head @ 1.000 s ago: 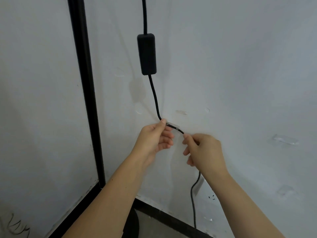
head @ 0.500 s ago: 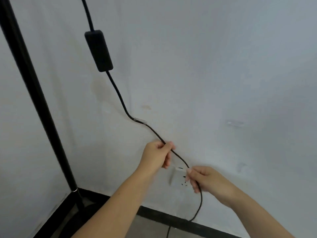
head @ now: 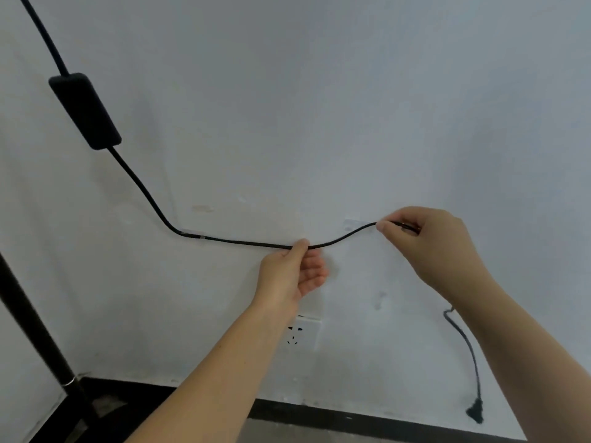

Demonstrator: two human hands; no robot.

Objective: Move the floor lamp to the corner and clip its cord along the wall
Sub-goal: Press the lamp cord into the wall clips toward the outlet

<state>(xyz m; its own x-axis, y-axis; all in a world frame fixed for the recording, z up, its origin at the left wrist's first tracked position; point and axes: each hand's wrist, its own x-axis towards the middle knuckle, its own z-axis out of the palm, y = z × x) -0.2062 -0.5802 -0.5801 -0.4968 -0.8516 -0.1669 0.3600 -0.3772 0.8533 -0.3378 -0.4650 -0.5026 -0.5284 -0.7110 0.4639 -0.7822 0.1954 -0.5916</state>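
The lamp's black cord (head: 243,242) runs down from an inline switch box (head: 84,110) at the upper left and passes through a clear clip (head: 193,235) on the white wall. My left hand (head: 292,271) pinches the cord to the right of that clip. My right hand (head: 428,241) pinches it further right, holding it against a second clear clip (head: 351,224). Beyond my right arm the cord hangs down and ends in a plug (head: 475,414) near the floor. The lamp's black pole (head: 32,318) stands in the corner at the left.
A white wall socket (head: 302,334) sits below my left hand. A black skirting board (head: 351,417) runs along the foot of the wall. A faint third clip mark (head: 380,298) shows lower on the wall.
Both hands have slid rightward along the cord and lifted it. The cord now lies nearly level from the first clip to the second. The view has shifted right.
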